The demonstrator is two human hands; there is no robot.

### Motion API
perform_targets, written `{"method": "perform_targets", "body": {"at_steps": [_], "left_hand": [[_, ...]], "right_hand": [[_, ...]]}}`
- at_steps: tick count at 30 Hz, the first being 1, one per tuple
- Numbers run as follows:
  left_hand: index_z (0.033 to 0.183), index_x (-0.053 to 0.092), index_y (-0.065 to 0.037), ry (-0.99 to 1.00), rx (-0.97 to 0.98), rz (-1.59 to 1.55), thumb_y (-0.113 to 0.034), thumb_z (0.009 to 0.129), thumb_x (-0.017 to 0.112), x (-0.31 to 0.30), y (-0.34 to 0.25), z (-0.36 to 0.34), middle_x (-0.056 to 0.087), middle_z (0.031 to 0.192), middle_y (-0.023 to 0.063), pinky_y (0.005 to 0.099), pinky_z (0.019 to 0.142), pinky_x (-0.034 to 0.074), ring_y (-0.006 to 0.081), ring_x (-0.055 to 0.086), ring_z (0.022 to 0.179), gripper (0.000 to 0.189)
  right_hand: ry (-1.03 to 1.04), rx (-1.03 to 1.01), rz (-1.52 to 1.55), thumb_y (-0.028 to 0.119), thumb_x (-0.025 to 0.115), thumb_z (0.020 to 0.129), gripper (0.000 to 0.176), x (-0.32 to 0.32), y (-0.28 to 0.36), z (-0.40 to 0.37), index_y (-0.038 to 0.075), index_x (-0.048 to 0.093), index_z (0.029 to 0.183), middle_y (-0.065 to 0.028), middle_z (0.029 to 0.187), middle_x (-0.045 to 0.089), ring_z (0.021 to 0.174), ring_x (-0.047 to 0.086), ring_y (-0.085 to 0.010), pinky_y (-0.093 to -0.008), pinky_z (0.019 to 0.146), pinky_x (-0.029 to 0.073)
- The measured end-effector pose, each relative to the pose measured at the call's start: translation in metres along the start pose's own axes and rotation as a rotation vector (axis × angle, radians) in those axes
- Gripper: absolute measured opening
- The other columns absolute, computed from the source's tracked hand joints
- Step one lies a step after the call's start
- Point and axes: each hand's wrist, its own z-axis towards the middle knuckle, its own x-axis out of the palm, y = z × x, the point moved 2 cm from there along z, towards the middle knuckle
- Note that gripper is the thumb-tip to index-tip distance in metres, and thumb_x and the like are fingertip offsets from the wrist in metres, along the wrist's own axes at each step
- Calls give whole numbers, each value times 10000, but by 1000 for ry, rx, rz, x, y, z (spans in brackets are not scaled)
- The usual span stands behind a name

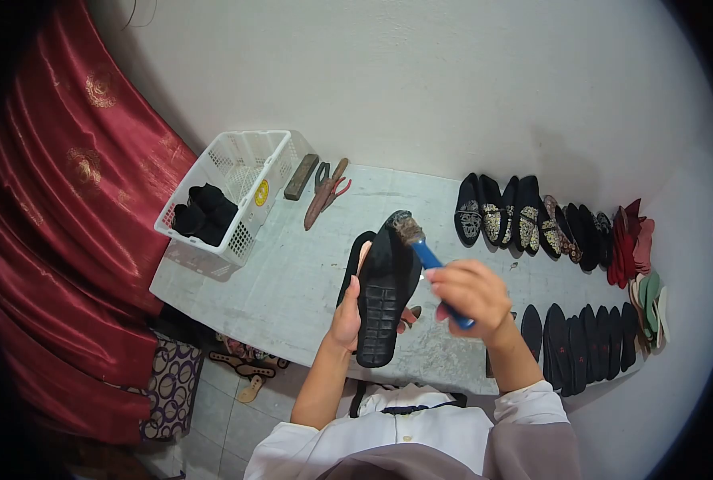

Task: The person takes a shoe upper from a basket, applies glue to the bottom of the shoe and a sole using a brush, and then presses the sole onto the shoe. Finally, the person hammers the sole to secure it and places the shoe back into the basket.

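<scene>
My left hand grips a black shoe sole upright, its toe end pointing away from me and its grid-patterned heel end near me. Fingers of that hand show at the sole's right edge. Just behind the sole, another black edge with a beige strip shows on the left. In my right hand, the fingers are closed round the blue handle of a brush. The worn brown bristles overlap the toe end of the sole.
A white plastic basket holding black items stands at the back left. Beside it lie a brown block, red-handled pliers and a long brown tool. Decorated black shoe uppers and black soles line the right side.
</scene>
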Motion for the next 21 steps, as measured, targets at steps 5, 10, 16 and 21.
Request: {"method": "perform_targets", "body": {"at_steps": [5, 10, 16, 21], "left_hand": [[1394, 268, -57, -367, 92, -42, -591, 938, 268, -8, 3, 3, 553, 1146, 172, 382, 649, 557, 314, 652, 835, 702], [1451, 126, -190, -42, -11, 12, -602, 927, 289, -3, -2, 1, 552, 1126, 178, 387, 646, 554, 308, 646, 825, 686], [1338, 363, -51, -78, -45, 32, -640, 911, 266, -10, 2, -3, 598, 1057, 176, 378, 633, 556, 313, 646, 804, 734], [1278, 423, -21, -109, -4, 66, -614, 927, 259, -3, 2, -3, 602, 1057, 163, 355, 677, 553, 295, 643, 851, 708]], "right_hand": [[104, -133, 171, 118, 741, 661, 311, 6, 16, 0, -16, 595, 900, -144, 951, 650, 694, 625, -263, -302, 575, 534], [27, -20, 90, 76, 741, 647, 288, 1, 2, 4, -18, 599, 880, -136, 952, 649, 701, 622, -260, -308, 594, 538], [60, -50, 114, 57, 739, 615, 291, 8, 19, 5, -7, 608, 866, -118, 942, 648, 720, 609, -264, -311, 606, 536], [11, 10, 67, 73, 729, 635, 269, 10, 9, 3, -2, 607, 863, -110, 942, 647, 721, 607, -265, -308, 610, 533]]}}
